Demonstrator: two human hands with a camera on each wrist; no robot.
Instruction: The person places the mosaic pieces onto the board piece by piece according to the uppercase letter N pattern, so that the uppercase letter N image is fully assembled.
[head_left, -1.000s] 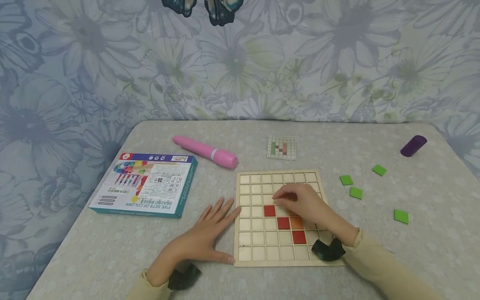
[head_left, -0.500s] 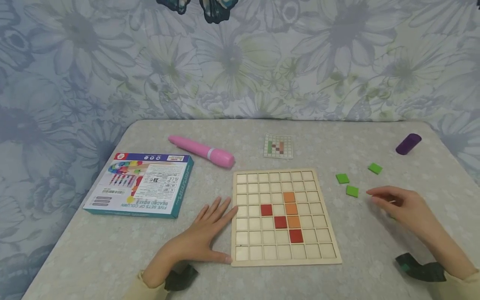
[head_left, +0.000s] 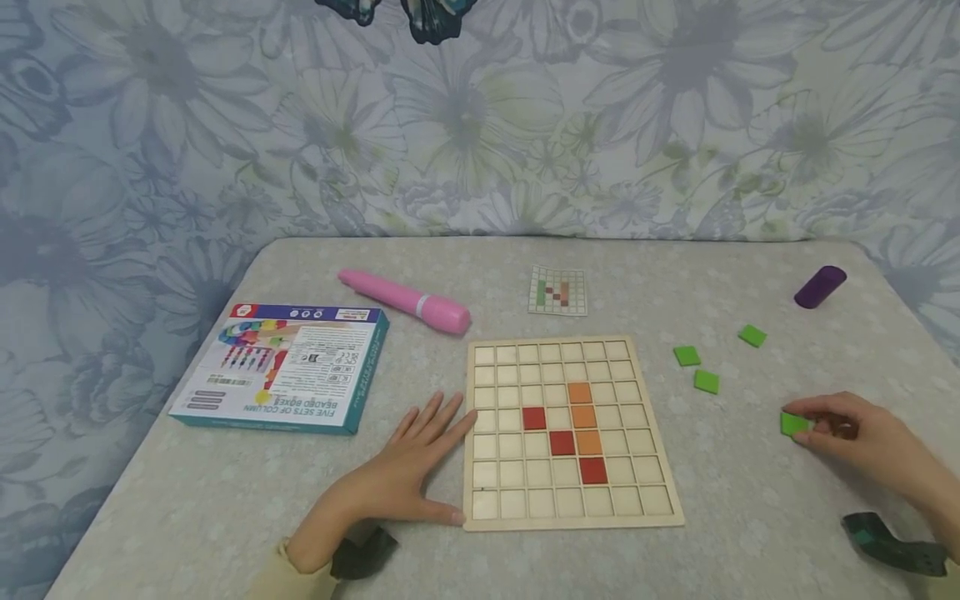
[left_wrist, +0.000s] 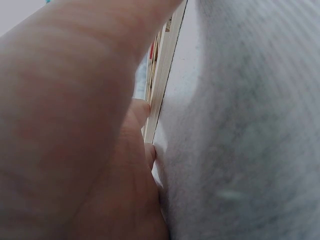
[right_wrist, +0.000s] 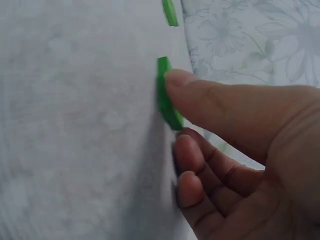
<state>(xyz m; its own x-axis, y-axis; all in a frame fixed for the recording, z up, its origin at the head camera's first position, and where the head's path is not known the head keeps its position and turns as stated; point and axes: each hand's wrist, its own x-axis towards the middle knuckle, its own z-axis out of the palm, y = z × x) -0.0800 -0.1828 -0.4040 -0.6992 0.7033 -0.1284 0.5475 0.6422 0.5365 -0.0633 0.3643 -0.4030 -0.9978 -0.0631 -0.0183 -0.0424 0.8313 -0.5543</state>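
Three green tiles [head_left: 707, 382] lie toward the right edge of the table [head_left: 750, 500] in the head view; the right hand [head_left: 870, 433] pinches a fourth green tile [head_left: 792, 423], nearer to the front edge. The left hand [head_left: 401, 479], fingers [head_left: 453, 435] straight, touches the wooden grid board [head_left: 540, 504]. In left wrist view, fingers meet its side; in right wrist view, the thumb [right_wrist: 225, 105] lies upon the held tile.

Four green square tiles [head_left: 707, 382], three red square tiles [head_left: 562, 443] and three orange square tiles [head_left: 582, 416] were visible. There was one wooden grid board [head_left: 511, 474].
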